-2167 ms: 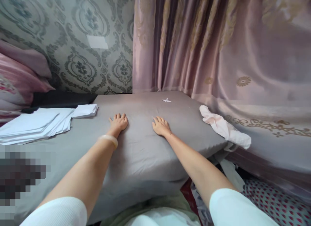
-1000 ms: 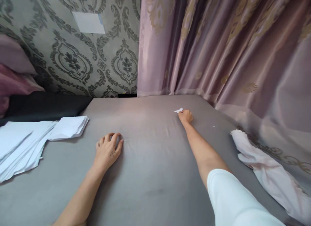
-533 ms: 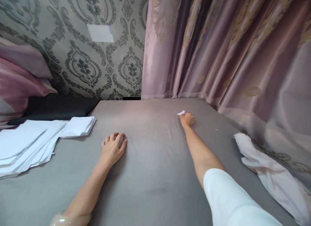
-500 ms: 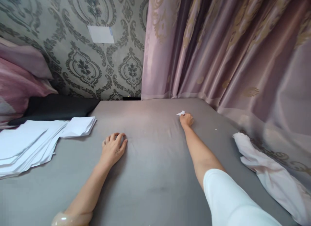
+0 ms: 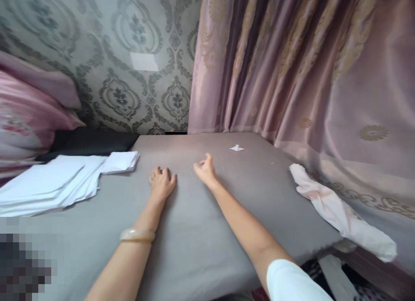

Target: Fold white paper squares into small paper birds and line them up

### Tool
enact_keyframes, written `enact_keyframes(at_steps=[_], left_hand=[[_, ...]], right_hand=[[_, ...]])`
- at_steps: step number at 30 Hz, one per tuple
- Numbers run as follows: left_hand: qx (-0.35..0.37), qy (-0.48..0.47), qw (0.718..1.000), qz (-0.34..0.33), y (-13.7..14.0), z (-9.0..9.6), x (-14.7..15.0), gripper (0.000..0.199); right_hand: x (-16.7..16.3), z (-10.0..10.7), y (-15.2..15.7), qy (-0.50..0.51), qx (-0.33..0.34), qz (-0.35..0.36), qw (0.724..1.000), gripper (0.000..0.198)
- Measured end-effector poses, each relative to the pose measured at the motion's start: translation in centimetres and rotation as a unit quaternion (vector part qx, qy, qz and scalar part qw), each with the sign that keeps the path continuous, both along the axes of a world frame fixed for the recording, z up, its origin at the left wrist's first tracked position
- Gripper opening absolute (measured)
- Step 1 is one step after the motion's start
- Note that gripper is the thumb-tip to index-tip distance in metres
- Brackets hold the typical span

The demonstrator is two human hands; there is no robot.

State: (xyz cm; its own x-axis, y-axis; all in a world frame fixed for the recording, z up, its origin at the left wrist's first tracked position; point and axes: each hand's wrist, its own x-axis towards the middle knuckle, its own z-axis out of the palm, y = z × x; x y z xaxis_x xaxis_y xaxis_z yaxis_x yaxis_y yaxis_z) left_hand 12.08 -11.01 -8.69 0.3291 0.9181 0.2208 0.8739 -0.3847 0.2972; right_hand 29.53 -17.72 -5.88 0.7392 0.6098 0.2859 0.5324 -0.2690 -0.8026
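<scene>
A small folded paper figure point(image 5: 237, 148), white with pointed sides, stands by itself toward the far right of the grey-covered surface point(image 5: 201, 232). To its left and nearer to me is my right hand point(image 5: 205, 169), thumb and fingers apart, holding nothing. My left hand point(image 5: 162, 181) rests palm down on the grey cover with its fingers spread, and a pale bangle circles that wrist. Left of it lie a stack of small white paper squares point(image 5: 120, 162) and a fanned pile of larger white sheets point(image 5: 48, 180).
A black folded cloth point(image 5: 94, 141) lies behind the papers, beside pink bedding point(image 5: 29, 106). Pink curtains point(image 5: 256, 76) hang at the back right. A rolled pale cloth point(image 5: 337, 206) lies along the right edge. Patterned wallpaper point(image 5: 119, 98) covers the wall behind.
My right hand has let go of the folded paper figure and moved left and nearer to me. The figure now stands alone. My left hand stays on the cover while the view has shifted.
</scene>
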Motion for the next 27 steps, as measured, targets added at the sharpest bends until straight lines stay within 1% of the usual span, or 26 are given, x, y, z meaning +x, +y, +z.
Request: enact_keyframes(at_steps=[1, 3, 5, 6, 8, 10, 12, 14, 16, 21, 22, 25, 27], left_hand=[[0.019, -0.016, 0.999, 0.031, -0.3, 0.0, 0.0, 0.046], [0.030, -0.030, 0.997, 0.057, -0.8, 0.2, 0.1, 0.044], [0.031, -0.027, 0.997, 0.063, -1.0, 0.3, 0.2, 0.038], [0.032, -0.024, 0.998, 0.055, -1.0, 0.3, 0.3, 0.035], [0.041, -0.021, 0.998, 0.031, -0.8, 0.2, 0.3, 0.032], [0.047, -0.020, 0.999, 0.007, -0.2, 0.0, 0.0, 0.032], [0.046, -0.020, 0.999, -0.020, 0.8, 0.1, -1.0, 0.030], [0.039, -0.024, 0.998, -0.045, 2.2, 0.4, -2.6, 0.023], [0.039, -0.037, 0.997, -0.047, 3.9, 0.9, -4.7, 0.020], [0.081, -0.075, 0.993, 0.045, 8.2, 2.3, -10.4, 0.055], [0.077, -0.075, 0.993, 0.046, 9.0, 2.3, -11.3, 0.060], [0.043, -0.070, 0.996, 0.019, 11.1, 2.1, -13.1, 0.071], [0.015, -0.072, 0.997, 0.006, 12.3, 1.7, -13.6, 0.072]], right_hand=[[-0.1, 0.8, 0.1, 0.004, 0.017, -0.011, 1.000, 0.056], [0.1, 2.3, 0.3, 0.008, 0.049, -0.030, 0.998, 0.051], [-0.4, 2.6, 0.7, 0.014, 0.066, -0.027, 0.997, 0.050], [-1.1, 2.2, 0.8, 0.015, 0.063, -0.009, 0.998, 0.050], [-3.5, 0.6, 0.6, 0.009, 0.041, 0.055, 0.998, 0.048], [-6.1, -1.5, 0.0, -0.007, 0.011, 0.123, 0.992, 0.039], [-7.8, -3.2, -0.8, -0.037, -0.009, 0.183, 0.982, 0.028], [-8.3, -4.2, -1.1, -0.059, -0.023, 0.217, 0.974, 0.024], [-8.0, -4.5, -1.0, -0.070, -0.037, 0.230, 0.970, 0.024], [-7.3, -4.4, 0.0, -0.082, -0.069, 0.219, 0.970, 0.026], [-7.3, -4.4, 0.0, -0.083, -0.073, 0.217, 0.970, 0.026], [-7.4, -4.4, 0.0, -0.086, -0.082, 0.213, 0.970, 0.025], [-7.5, -4.4, 0.0, -0.086, -0.084, 0.211, 0.970, 0.025]])
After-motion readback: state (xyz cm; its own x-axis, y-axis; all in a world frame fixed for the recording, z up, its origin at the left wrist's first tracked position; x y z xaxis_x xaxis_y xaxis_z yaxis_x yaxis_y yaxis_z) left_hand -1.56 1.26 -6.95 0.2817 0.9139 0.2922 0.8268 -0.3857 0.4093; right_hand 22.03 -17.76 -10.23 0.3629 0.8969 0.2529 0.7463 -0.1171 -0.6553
